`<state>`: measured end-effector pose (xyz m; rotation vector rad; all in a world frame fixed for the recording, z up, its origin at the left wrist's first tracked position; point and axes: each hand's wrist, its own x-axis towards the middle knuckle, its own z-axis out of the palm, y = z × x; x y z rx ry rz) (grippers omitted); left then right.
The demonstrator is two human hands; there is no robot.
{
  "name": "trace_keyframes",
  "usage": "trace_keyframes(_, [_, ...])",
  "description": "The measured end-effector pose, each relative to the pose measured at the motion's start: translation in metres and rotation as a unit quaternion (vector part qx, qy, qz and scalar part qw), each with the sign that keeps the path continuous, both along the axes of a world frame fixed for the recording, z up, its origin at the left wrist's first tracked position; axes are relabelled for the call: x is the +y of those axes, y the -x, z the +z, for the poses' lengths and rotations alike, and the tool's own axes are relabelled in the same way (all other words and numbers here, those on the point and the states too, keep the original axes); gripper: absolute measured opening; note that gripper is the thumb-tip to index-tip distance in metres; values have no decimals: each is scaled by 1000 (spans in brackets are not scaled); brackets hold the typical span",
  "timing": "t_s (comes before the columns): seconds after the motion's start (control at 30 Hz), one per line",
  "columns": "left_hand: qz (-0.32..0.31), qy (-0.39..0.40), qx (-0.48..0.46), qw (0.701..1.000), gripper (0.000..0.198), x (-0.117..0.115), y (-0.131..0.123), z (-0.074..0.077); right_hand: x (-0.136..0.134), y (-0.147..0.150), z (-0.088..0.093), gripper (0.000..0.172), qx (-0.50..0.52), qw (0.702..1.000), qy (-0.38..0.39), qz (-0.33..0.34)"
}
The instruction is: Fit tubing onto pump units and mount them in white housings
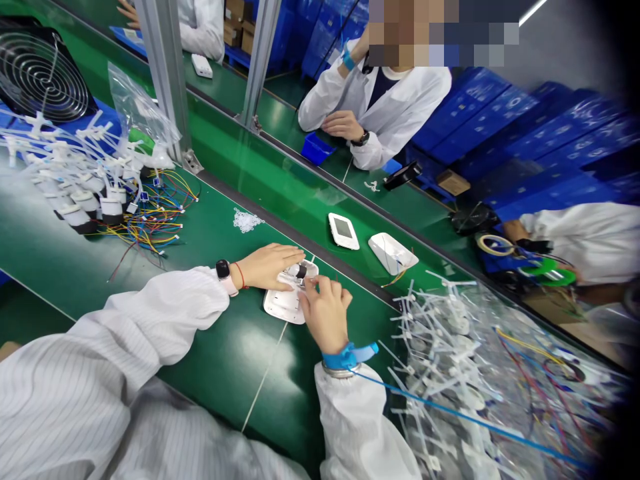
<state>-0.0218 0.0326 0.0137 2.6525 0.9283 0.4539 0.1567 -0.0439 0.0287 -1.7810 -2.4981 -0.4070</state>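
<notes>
On the green bench before me lies a white plastic housing (283, 307), hollow side up, with a small black and white cylindrical part (301, 271) in its far end. My left hand (267, 265) rests across the far left of the housing, fingers stretched out flat and thumb apart. At the housing's right side is my right hand (327, 310), its fingers curled and its thumb and index finger brought together near the cylindrical part. Whatever is between those fingertips is too small to make out. A blue wrist strap (350, 355) circles my right wrist.
Small clear pieces (247, 220) lie beyond my left arm. Across the bench are a white panel with a screen (343, 231) and another white shell (393, 253) with wires. Wired parts (107, 207) pile up left, tubed parts (450, 353) right. A metal post (165, 73) and co-workers stand beyond.
</notes>
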Motion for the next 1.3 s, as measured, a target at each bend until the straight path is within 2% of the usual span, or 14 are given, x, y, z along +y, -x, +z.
trace_keyframes(0.13, [-5,10,-12,1000,69,0,-1,-1,5,-8,2,15,51,998,-13,17])
trace_keyframes(0.37, [-11,26,-42,999,69,2,-2,-6,11,-5,-8,16,44,998,3,49])
trace_keyframes(0.47, [-13,21,-39,999,68,2,-1,-6,8,-3,-12,16,75,996,-36,39])
trace_keyframes(0.57, [-7,14,-40,999,66,1,0,-4,0,-2,-7,20,102,993,-63,-2])
trace_keyframes(0.63, [-3,12,-42,999,65,1,0,-3,-6,0,0,29,84,994,-8,-76])
trace_keyframes(0.7, [-5,19,-49,999,60,1,0,-3,-8,0,6,33,53,983,95,-146])
trace_keyframes(0.77, [-1,42,-71,997,53,4,0,-3,-6,-3,8,28,46,971,180,-148])
trace_keyframes(0.83, [20,82,-111,990,47,9,1,-2,0,-10,7,23,59,971,201,-112])
trace_keyframes(0.93, [67,191,-155,967,51,18,2,-1,9,-25,1,25,78,983,151,-73])
trace_keyframes(1.0, [71,283,-153,944,55,25,3,1,13,-36,-3,29,112,987,107,-32])
trace_keyframes(1.07, [59,359,-151,919,58,31,2,3,17,-45,-7,33,170,983,71,12])
trace_keyframes(1.13, [60,395,-166,902,55,37,2,5,22,-52,-14,35,245,968,37,29])
trace_keyframes(1.2, [92,403,-191,890,45,47,1,6,29,-59,-23,35,337,942,0,-4])
trace_keyframes(1.3, [202,409,-232,859,31,73,-1,4,40,-67,-39,42,461,880,-23,-116])
